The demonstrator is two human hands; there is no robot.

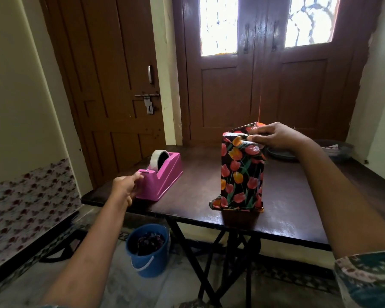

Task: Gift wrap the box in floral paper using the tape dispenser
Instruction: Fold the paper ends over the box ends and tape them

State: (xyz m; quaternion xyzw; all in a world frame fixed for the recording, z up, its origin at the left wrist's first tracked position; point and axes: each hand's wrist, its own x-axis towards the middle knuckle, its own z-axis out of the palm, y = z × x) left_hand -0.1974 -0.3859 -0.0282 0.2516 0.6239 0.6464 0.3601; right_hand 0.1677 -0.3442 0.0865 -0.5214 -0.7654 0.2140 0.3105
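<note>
Head view, box (242, 185): is standing upright near the tabletop's (287, 210) front edge, probably light and tippy.
Floral paper (233, 152): is looking glossy and slippery.
Right hand (273, 136): fingers are pinching the top fold.
Left hand (126, 187): fingers are pinching the tape end (145, 170) at the left-corner tape dispenser (165, 181).
Room: bare tabletop is lying between them.

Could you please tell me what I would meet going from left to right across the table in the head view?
Left hand → pink tape dispenser → floral-wrapped box → right hand, pinching the box's top fold → dark dish at the far right.
</note>
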